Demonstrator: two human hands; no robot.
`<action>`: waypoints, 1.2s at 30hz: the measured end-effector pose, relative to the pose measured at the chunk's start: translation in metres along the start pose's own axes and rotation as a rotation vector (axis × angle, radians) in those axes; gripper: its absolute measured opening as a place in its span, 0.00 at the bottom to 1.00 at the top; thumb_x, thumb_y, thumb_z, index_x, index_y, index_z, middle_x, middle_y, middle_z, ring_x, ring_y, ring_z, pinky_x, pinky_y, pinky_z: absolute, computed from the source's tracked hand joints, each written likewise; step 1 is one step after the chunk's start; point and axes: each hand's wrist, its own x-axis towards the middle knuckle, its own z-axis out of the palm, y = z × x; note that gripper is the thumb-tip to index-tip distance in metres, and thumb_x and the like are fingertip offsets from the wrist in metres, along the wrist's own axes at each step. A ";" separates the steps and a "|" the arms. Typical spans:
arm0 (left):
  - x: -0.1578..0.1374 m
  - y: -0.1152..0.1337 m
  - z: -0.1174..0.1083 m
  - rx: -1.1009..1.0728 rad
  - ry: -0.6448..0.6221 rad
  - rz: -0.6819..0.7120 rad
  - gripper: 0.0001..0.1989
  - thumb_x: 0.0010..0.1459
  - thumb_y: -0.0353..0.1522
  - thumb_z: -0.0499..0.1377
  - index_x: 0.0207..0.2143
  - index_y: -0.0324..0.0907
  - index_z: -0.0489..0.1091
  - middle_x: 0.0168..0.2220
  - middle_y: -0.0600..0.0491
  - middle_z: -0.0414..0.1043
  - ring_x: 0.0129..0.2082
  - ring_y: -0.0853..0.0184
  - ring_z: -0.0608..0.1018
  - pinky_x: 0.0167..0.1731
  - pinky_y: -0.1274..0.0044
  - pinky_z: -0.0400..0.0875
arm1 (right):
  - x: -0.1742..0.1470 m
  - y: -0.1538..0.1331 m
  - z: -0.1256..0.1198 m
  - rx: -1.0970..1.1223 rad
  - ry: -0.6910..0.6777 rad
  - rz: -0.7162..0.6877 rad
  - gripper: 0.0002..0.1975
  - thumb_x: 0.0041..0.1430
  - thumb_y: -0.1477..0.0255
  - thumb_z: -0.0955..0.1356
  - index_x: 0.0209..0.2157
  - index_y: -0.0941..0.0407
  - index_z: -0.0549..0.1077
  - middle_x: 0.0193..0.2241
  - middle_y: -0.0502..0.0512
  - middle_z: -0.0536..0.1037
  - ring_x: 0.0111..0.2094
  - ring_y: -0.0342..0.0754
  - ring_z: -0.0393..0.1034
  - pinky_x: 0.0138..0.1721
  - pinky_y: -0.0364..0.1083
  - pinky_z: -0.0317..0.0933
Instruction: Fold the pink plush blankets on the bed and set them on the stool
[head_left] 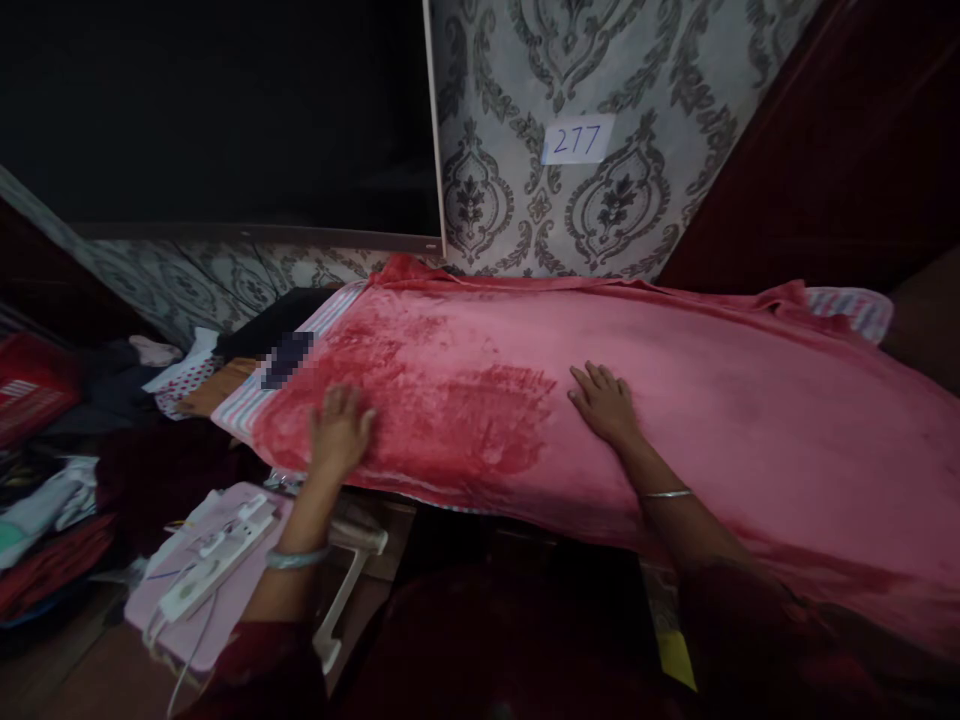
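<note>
Patterned grey wallpaper (476,190) backs the room, with a large dark screen (225,120) mounted across its left part. At the far left sits a red bag-like item (34,390), above a jumble of clothes (52,500) in dark, white and green tones. Next to these, a white cloth with red dots (187,375) hangs near the striped cover (244,405), which shows at the left end of the long board beneath the pink plush cloth (697,370). A small dark item, pixelated, lies on that end. Below, a white power strip (217,560) rests on a pale pink surface (161,600).

The left hand (339,435) is palm down on the cloth near its left end, its grip wide, slightly blurred; a pale bangle (298,558) circles the wrist. Between the hands, the pile shows a darker red, streaked patch (480,420). Above the cloth, a paper marked 277 (576,140) is on the wall. The right hand (606,402) lies flat near the cloth's middle, its grip wide too, with a thin bangle (667,493) on the wrist. Rightward, the cloth spreads beneath a dark red panel (832,180), and more striped fabric (862,310) shows past its back edge.
</note>
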 end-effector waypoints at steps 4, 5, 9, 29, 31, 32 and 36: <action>0.037 0.080 0.018 -0.029 0.014 0.146 0.28 0.70 0.39 0.50 0.69 0.42 0.58 0.72 0.44 0.54 0.73 0.55 0.54 0.71 0.57 0.50 | 0.001 -0.002 -0.002 -0.008 -0.005 0.010 0.28 0.72 0.61 0.56 0.69 0.51 0.62 0.71 0.61 0.59 0.70 0.60 0.52 0.65 0.65 0.50; 0.046 0.108 0.026 -0.046 -0.005 0.250 0.30 0.70 0.42 0.51 0.71 0.45 0.55 0.73 0.47 0.53 0.73 0.58 0.54 0.71 0.59 0.50 | 0.001 -0.002 -0.002 -0.011 0.000 0.009 0.28 0.72 0.61 0.56 0.69 0.51 0.62 0.70 0.61 0.59 0.70 0.60 0.52 0.65 0.65 0.50; 0.074 0.194 0.059 -0.079 -0.101 0.592 0.33 0.70 0.43 0.49 0.72 0.39 0.50 0.74 0.39 0.47 0.74 0.51 0.49 0.69 0.50 0.46 | 0.002 -0.001 -0.001 -0.031 0.018 -0.003 0.27 0.72 0.62 0.56 0.68 0.49 0.62 0.70 0.60 0.60 0.70 0.59 0.53 0.65 0.63 0.50; 0.129 0.064 0.050 0.137 0.118 0.029 0.33 0.70 0.47 0.45 0.71 0.42 0.56 0.73 0.39 0.49 0.73 0.47 0.52 0.66 0.47 0.46 | 0.029 -0.082 -0.029 0.120 -0.107 0.010 0.29 0.72 0.61 0.58 0.71 0.52 0.58 0.72 0.62 0.53 0.73 0.60 0.45 0.67 0.66 0.46; 0.130 0.064 0.051 0.151 0.108 0.024 0.33 0.70 0.47 0.45 0.71 0.43 0.56 0.73 0.39 0.49 0.73 0.47 0.52 0.66 0.47 0.47 | 0.032 -0.116 -0.026 0.170 -0.135 -0.153 0.30 0.72 0.58 0.58 0.71 0.50 0.56 0.73 0.59 0.51 0.73 0.59 0.45 0.68 0.65 0.45; 0.131 0.064 0.052 0.157 0.099 0.023 0.33 0.70 0.47 0.44 0.71 0.43 0.55 0.74 0.40 0.48 0.73 0.47 0.52 0.67 0.48 0.47 | 0.032 -0.128 -0.024 0.185 -0.150 -0.216 0.31 0.72 0.57 0.58 0.71 0.49 0.56 0.73 0.56 0.51 0.73 0.59 0.45 0.69 0.65 0.44; 0.132 0.064 0.050 0.168 0.081 0.030 0.33 0.70 0.47 0.43 0.72 0.43 0.54 0.74 0.40 0.47 0.73 0.47 0.51 0.67 0.48 0.46 | 0.027 -0.126 -0.015 0.190 -0.150 -0.252 0.31 0.71 0.53 0.58 0.71 0.47 0.57 0.73 0.51 0.52 0.73 0.59 0.43 0.70 0.63 0.41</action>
